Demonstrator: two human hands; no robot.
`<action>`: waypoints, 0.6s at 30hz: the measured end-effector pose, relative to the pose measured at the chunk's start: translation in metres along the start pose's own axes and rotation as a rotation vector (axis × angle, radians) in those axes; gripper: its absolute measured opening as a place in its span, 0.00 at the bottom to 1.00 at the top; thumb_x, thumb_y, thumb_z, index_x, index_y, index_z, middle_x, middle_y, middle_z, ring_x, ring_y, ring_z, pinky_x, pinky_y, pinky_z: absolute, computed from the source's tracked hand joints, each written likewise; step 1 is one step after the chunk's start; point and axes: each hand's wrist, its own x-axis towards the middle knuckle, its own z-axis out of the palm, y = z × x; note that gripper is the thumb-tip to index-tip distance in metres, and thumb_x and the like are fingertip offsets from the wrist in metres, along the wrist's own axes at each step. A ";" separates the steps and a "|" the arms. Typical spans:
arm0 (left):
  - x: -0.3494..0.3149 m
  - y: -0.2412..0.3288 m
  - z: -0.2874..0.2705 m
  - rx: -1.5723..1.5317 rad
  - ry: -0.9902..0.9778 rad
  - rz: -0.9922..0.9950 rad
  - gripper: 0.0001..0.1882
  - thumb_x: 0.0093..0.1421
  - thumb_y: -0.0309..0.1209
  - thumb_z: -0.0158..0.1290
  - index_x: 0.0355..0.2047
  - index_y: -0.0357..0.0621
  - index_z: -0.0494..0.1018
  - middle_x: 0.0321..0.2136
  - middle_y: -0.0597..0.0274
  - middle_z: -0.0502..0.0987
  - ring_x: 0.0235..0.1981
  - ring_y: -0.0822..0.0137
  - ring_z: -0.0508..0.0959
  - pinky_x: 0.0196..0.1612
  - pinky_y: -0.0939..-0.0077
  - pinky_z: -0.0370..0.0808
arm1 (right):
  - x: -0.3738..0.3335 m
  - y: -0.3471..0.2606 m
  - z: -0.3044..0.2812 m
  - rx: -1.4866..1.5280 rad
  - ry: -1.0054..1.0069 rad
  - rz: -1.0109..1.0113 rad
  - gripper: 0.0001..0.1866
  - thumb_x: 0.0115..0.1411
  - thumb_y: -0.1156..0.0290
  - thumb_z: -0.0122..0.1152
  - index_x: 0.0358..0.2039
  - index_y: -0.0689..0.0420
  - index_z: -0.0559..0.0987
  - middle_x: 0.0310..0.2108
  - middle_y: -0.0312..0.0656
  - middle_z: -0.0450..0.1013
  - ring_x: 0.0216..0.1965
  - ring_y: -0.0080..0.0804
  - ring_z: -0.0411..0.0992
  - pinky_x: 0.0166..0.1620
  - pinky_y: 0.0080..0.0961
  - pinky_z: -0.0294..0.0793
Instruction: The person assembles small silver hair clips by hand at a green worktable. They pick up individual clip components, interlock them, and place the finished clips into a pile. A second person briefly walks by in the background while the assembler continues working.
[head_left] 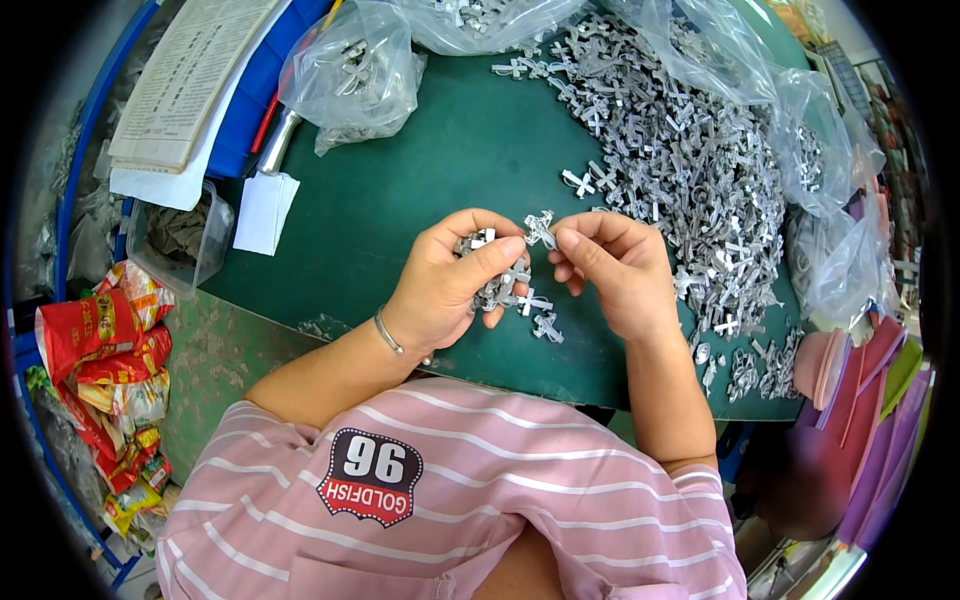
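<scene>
Your right hand (610, 265), just left of the pile (690, 190) of grey crosses, pinches one cross (540, 230) between thumb and fingers. Your left hand (450, 265), farther left of the pile, curls around a clutch (495, 290) of crosses; whether it also touches the pinched one, I cannot tell. A loose cross (547, 327) lies on the table (430, 175), left of the pile. A bag (355, 85) sits well left of the pile's far end.

Wears pink/wht striped shirt (455, 490) + slvr bangle (385, 332).
</scene>
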 end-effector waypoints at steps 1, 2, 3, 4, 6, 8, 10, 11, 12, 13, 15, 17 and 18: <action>0.002 0.000 0.001 0.027 -0.010 0.006 0.09 0.62 0.30 0.49 0.40 0.39 0.68 0.29 0.55 0.75 0.24 0.68 0.77 0.13 0.83 0.70 | 0.000 0.000 0.000 -0.037 0.026 -0.034 0.08 0.60 0.72 0.58 0.34 0.64 0.78 0.25 0.36 0.75 0.24 0.17 0.71 0.26 0.14 0.69; 0.004 0.001 0.001 0.054 -0.021 0.011 0.10 0.63 0.31 0.48 0.40 0.39 0.68 0.29 0.55 0.75 0.24 0.68 0.77 0.13 0.82 0.70 | -0.001 0.000 0.002 -0.073 0.052 -0.068 0.08 0.60 0.72 0.58 0.34 0.64 0.78 0.25 0.35 0.75 0.24 0.17 0.71 0.26 0.14 0.69; 0.003 0.000 -0.001 -0.029 -0.018 -0.005 0.10 0.63 0.33 0.49 0.40 0.39 0.68 0.29 0.56 0.75 0.25 0.68 0.78 0.13 0.82 0.70 | -0.005 0.003 0.009 -0.169 0.127 -0.177 0.04 0.56 0.77 0.58 0.32 0.63 0.78 0.24 0.37 0.74 0.24 0.24 0.72 0.28 0.19 0.71; 0.003 -0.001 -0.002 -0.112 -0.028 -0.016 0.11 0.63 0.34 0.49 0.41 0.39 0.68 0.30 0.56 0.75 0.25 0.68 0.78 0.13 0.83 0.70 | -0.001 0.003 0.008 -0.450 0.134 -0.532 0.05 0.54 0.79 0.59 0.32 0.62 0.77 0.26 0.39 0.74 0.25 0.29 0.72 0.28 0.21 0.72; 0.004 0.005 0.005 -0.192 -0.061 -0.071 0.13 0.64 0.38 0.47 0.41 0.40 0.68 0.32 0.56 0.75 0.26 0.68 0.78 0.14 0.83 0.71 | 0.002 0.002 0.008 -0.738 0.077 -0.932 0.08 0.50 0.81 0.60 0.33 0.61 0.77 0.31 0.42 0.73 0.30 0.39 0.72 0.30 0.26 0.72; 0.007 0.002 -0.006 -0.227 -0.105 -0.085 0.13 0.64 0.37 0.47 0.42 0.40 0.67 0.32 0.55 0.75 0.26 0.68 0.78 0.15 0.82 0.72 | 0.001 0.002 0.013 -0.669 0.004 -0.983 0.10 0.49 0.82 0.61 0.34 0.61 0.77 0.36 0.45 0.72 0.34 0.43 0.72 0.35 0.29 0.72; 0.009 0.004 0.002 -0.211 -0.093 -0.011 0.12 0.63 0.35 0.48 0.42 0.40 0.68 0.33 0.55 0.75 0.26 0.69 0.78 0.16 0.82 0.73 | -0.005 0.000 0.017 -0.445 0.030 -0.783 0.09 0.55 0.81 0.57 0.38 0.62 0.77 0.41 0.47 0.71 0.39 0.34 0.72 0.40 0.29 0.72; 0.008 0.010 0.011 -0.175 -0.069 0.065 0.12 0.62 0.33 0.50 0.42 0.40 0.68 0.33 0.55 0.75 0.26 0.69 0.77 0.17 0.82 0.73 | -0.004 0.004 0.015 -0.315 0.076 -0.661 0.11 0.61 0.75 0.53 0.43 0.62 0.76 0.45 0.46 0.69 0.44 0.32 0.70 0.44 0.31 0.71; 0.010 0.014 0.020 -0.142 -0.046 0.141 0.11 0.62 0.31 0.51 0.42 0.40 0.69 0.33 0.56 0.75 0.25 0.70 0.77 0.18 0.83 0.73 | -0.001 0.004 0.020 0.132 0.079 -0.408 0.13 0.63 0.71 0.50 0.46 0.62 0.74 0.45 0.45 0.70 0.45 0.31 0.69 0.47 0.29 0.69; 0.014 0.016 0.027 0.093 -0.039 0.321 0.10 0.59 0.29 0.53 0.40 0.40 0.70 0.32 0.56 0.75 0.26 0.69 0.77 0.21 0.81 0.74 | 0.002 0.005 0.026 0.577 0.069 -0.144 0.16 0.65 0.67 0.48 0.48 0.63 0.72 0.44 0.44 0.70 0.47 0.31 0.68 0.49 0.28 0.67; 0.025 0.017 0.046 0.552 -0.022 0.690 0.10 0.54 0.25 0.58 0.36 0.39 0.73 0.32 0.57 0.75 0.28 0.69 0.76 0.26 0.78 0.75 | 0.002 0.014 0.028 0.992 -0.108 -0.001 0.23 0.67 0.57 0.39 0.55 0.57 0.67 0.49 0.40 0.68 0.47 0.31 0.68 0.52 0.31 0.67; 0.037 0.020 0.064 1.114 -0.142 1.038 0.11 0.42 0.24 0.63 0.28 0.39 0.75 0.32 0.57 0.74 0.33 0.60 0.75 0.36 0.69 0.72 | -0.003 -0.002 0.039 1.271 -0.057 0.036 0.26 0.67 0.53 0.38 0.58 0.57 0.62 0.51 0.39 0.66 0.50 0.29 0.66 0.53 0.29 0.66; 0.039 0.020 0.069 1.197 -0.202 1.048 0.11 0.43 0.26 0.62 0.29 0.39 0.75 0.31 0.57 0.74 0.33 0.59 0.74 0.39 0.68 0.71 | -0.004 -0.015 0.039 1.270 0.092 0.100 0.23 0.65 0.52 0.40 0.54 0.54 0.67 0.48 0.39 0.67 0.48 0.29 0.66 0.51 0.27 0.66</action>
